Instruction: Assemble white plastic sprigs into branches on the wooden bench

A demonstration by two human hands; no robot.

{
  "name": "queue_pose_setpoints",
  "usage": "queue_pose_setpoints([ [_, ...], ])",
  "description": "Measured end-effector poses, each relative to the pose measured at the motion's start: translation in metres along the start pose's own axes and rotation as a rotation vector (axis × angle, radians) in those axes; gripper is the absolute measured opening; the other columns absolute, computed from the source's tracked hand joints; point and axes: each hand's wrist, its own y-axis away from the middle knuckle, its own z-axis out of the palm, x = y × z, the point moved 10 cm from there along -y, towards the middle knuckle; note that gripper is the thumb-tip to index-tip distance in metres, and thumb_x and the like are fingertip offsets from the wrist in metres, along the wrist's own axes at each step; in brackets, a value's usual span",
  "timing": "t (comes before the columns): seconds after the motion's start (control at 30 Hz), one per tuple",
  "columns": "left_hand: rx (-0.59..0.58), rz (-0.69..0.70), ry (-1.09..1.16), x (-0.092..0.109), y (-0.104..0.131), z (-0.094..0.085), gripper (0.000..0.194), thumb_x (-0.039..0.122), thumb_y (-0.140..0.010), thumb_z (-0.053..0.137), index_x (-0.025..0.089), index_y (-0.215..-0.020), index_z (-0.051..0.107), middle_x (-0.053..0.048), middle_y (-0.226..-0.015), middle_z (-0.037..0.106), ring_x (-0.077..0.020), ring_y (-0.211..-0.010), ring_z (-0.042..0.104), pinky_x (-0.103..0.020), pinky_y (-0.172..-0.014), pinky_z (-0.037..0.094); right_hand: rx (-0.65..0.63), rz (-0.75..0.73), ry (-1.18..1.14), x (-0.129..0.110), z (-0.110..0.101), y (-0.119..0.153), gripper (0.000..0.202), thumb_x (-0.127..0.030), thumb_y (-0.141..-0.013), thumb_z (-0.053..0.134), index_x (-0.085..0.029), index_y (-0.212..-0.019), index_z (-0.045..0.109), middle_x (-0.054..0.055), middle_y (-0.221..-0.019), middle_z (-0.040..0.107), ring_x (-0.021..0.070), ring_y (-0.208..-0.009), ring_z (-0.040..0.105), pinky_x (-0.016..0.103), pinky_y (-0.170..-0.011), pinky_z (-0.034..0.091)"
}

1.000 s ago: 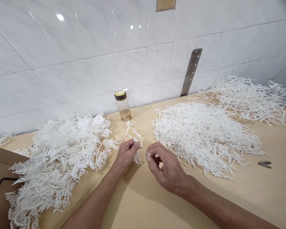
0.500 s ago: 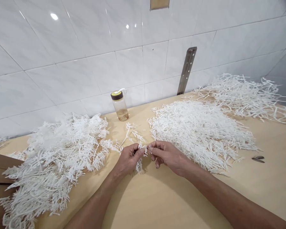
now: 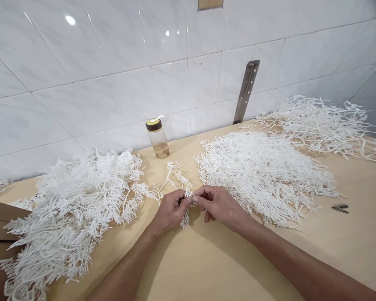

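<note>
My left hand [image 3: 171,211] is closed around a small white branched sprig [image 3: 185,220], which looks like plastic; its thin tips stick out above and below the fingers. My right hand [image 3: 218,205] pinches at the sprig's upper tips with thumb and forefinger, and its fingertips meet those of my left hand. Just beyond the hands lies a loose branched piece [image 3: 171,177] of the same white material. Left of my hands spreads a big heap of white sprigs [image 3: 90,196]. Another heap of short white pieces [image 3: 260,171] lies close to the right hand.
A clear bottle [image 3: 159,142] with a dark lid and some amber liquid stands near the tiled wall. Long white stems [image 3: 329,125] are piled at the back right. Small dark snips or tweezers [image 3: 340,208] lie at right. A brown box edge [image 3: 3,217] shows at far left.
My right hand has moved slightly left, closing the small gap to my left hand, and its fingertips now pinch the sprig's tips. The heaps and bottle stay put.
</note>
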Motion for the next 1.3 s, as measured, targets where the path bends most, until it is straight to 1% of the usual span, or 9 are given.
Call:
queue_pose_setpoints([
  [0.17, 0.007, -0.013, 0.016, -0.003, -0.001, 0.0, 0.039, 0.047, -0.089, 0.055, 0.019, -0.063, 0.042, 0.005, -0.06, 0.035, -0.0116, -0.06, 0.033, -0.025, -0.056, 0.026, 0.067, -0.081, 0.048, -0.008, -0.003, 0.001, 0.018, -0.037, -0.082, 0.064, -0.019, -0.082, 0.066, -0.002, -0.076, 0.064, 0.0071, -0.042, 0.055, 0.022, -0.041, 0.047],
  [0.37, 0.019, -0.055, 0.104, -0.01, -0.002, -0.001, 0.039, 0.048, -0.087, 0.055, 0.02, -0.063, 0.042, 0.005, -0.059, 0.033, -0.0112, -0.058, 0.031, -0.025, -0.055, 0.026, 0.047, -0.115, 0.08, -0.012, 0.002, 0.004, 0.017, -0.035, -0.083, 0.062, -0.018, -0.082, 0.061, -0.003, -0.072, 0.061, 0.0073, -0.04, 0.055, 0.022, -0.04, 0.046],
  [0.63, 0.041, -0.074, 0.089, -0.008, -0.004, -0.004, 0.034, 0.045, -0.082, 0.056, 0.019, -0.062, 0.047, 0.004, -0.057, 0.038, -0.0119, -0.058, 0.035, -0.025, -0.056, 0.028, -0.051, -0.118, 0.059, -0.015, 0.011, 0.005, 0.02, -0.039, -0.086, 0.059, -0.019, -0.082, 0.058, -0.004, -0.072, 0.056, 0.0075, -0.041, 0.053, 0.022, -0.041, 0.045],
  [0.8, 0.137, -0.052, -0.02, -0.008, -0.004, -0.012, 0.032, 0.038, -0.082, 0.055, 0.019, -0.059, 0.045, 0.005, -0.056, 0.039, -0.0115, -0.057, 0.035, -0.024, -0.055, 0.028, -0.148, -0.166, 0.041, -0.033, 0.024, 0.02, 0.019, -0.037, -0.089, 0.058, -0.02, -0.079, 0.054, -0.005, -0.068, 0.052, 0.0054, -0.04, 0.047, 0.02, -0.04, 0.039],
  [0.87, 0.134, -0.072, -0.007, -0.011, -0.004, -0.011, 0.031, 0.038, -0.084, 0.055, 0.019, -0.061, 0.048, 0.004, -0.057, 0.039, -0.0113, -0.057, 0.035, -0.024, -0.054, 0.027, -0.156, -0.198, -0.009, -0.04, 0.024, 0.024, 0.02, -0.038, -0.09, 0.057, -0.021, -0.081, 0.054, -0.005, -0.067, 0.053, 0.0059, -0.041, 0.048, 0.021, -0.041, 0.04],
  [0.97, 0.095, -0.09, 0.042, -0.013, -0.002, -0.007, 0.033, 0.042, -0.085, 0.057, 0.018, -0.063, 0.05, 0.005, -0.057, 0.037, -0.011, -0.056, 0.034, -0.024, -0.053, 0.027, -0.033, -0.214, -0.095, -0.04, 0.003, 0.018, 0.024, -0.043, -0.089, 0.061, -0.021, -0.081, 0.053, -0.006, -0.065, 0.054, 0.0077, -0.041, 0.052, 0.023, -0.043, 0.044],
  [1.13, 0.049, -0.016, 0.072, -0.004, 0.0, -0.004, 0.04, 0.047, -0.089, 0.057, 0.017, -0.063, 0.049, 0.004, -0.061, 0.037, -0.011, -0.059, 0.035, -0.025, -0.056, 0.027, 0.282, -0.238, -0.062, -0.039, -0.052, 0.011, 0.03, -0.048, -0.084, 0.067, -0.021, -0.086, 0.055, -0.005, -0.061, 0.055, 0.0094, -0.041, 0.052, 0.025, -0.045, 0.046],
  [1.2, 0.028, -0.011, 0.091, -0.004, 0.0, -0.003, 0.038, 0.048, -0.09, 0.056, 0.017, -0.069, 0.055, 0.003, -0.063, 0.04, -0.0114, -0.061, 0.037, -0.025, -0.058, 0.029, 0.352, -0.25, -0.016, -0.043, -0.065, 0.014, 0.03, -0.048, -0.083, 0.067, -0.02, -0.089, 0.057, -0.004, -0.063, 0.056, 0.0096, -0.042, 0.052, 0.026, -0.045, 0.046],
  [1.3, 0.002, -0.025, 0.116, -0.007, 0.0, 0.0, 0.037, 0.049, -0.09, 0.056, 0.016, -0.074, 0.06, 0.003, -0.064, 0.041, -0.0114, -0.06, 0.037, -0.025, -0.057, 0.029, 0.408, -0.264, 0.069, -0.049, -0.072, 0.019, 0.029, -0.049, -0.086, 0.063, -0.02, -0.091, 0.06, -0.003, -0.063, 0.057, 0.0104, -0.042, 0.052, 0.026, -0.044, 0.045],
])
